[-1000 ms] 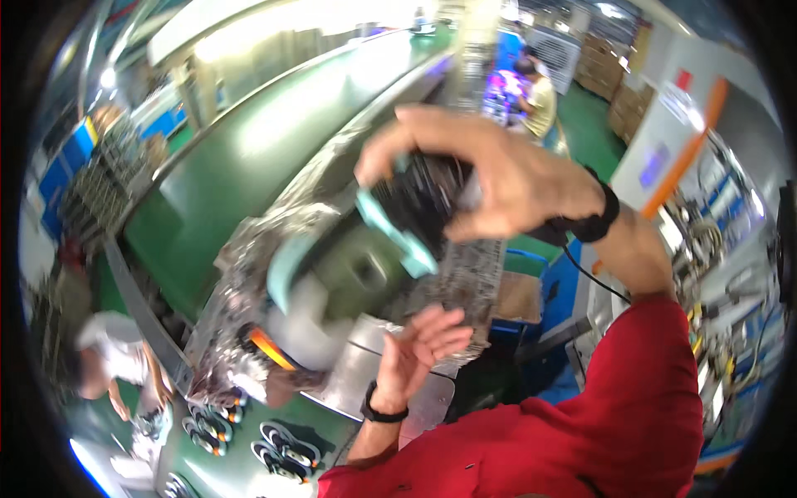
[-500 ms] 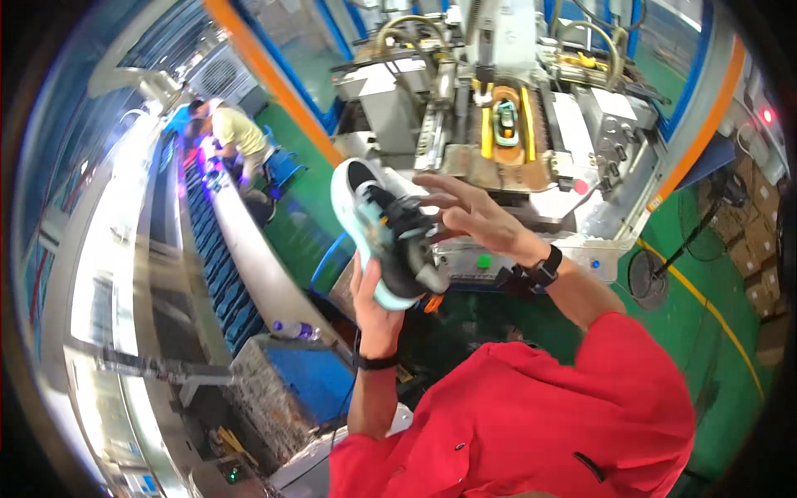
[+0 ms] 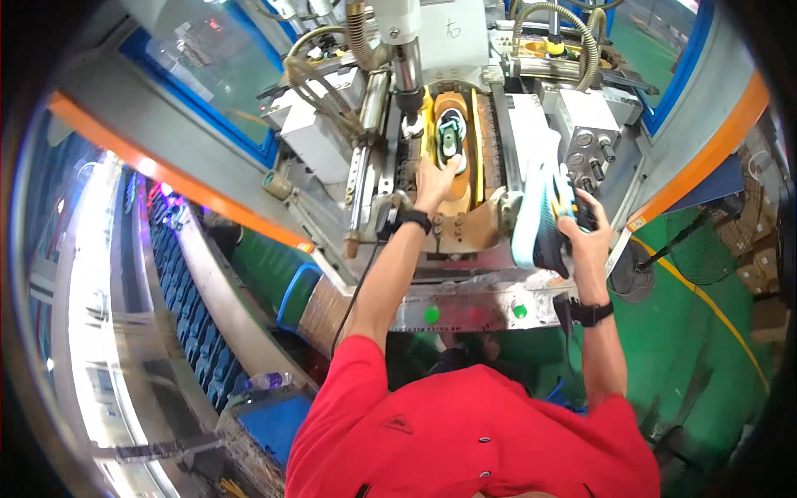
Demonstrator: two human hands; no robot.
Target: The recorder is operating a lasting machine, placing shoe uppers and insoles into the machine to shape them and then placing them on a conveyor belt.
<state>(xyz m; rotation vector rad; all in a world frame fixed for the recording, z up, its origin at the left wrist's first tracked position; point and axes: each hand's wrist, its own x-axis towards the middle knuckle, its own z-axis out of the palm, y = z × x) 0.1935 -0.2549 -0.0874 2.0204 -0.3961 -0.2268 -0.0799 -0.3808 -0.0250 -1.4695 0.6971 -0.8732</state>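
My right hand [image 3: 589, 236] is closed on a white, pale-blue and black sports shoe [image 3: 544, 212], held on its side over the front right of the machine. The thumb and fingers grip its dark upper. My left hand [image 3: 437, 181] reaches into the press bed, closed at the near end of a second shoe [image 3: 451, 137], black and mint green. That shoe sits sole down in a tan cradle [image 3: 452, 192] between two yellow side strips. My left fingertips are partly hidden beside it.
A metal press head [image 3: 407, 70] hangs just left and above my left hand. Hoses and metal blocks flank the bed. Green buttons [image 3: 520, 312] line the front panel. A conveyor [image 3: 187, 282] runs at left, near a bottle [image 3: 267, 381]. A fan [image 3: 635, 270] stands at right.
The held shoe has passed from my left hand to my right and moved rightward. My left hand has reached forward to the shoe in the machine. The view has shifted closer to the press.
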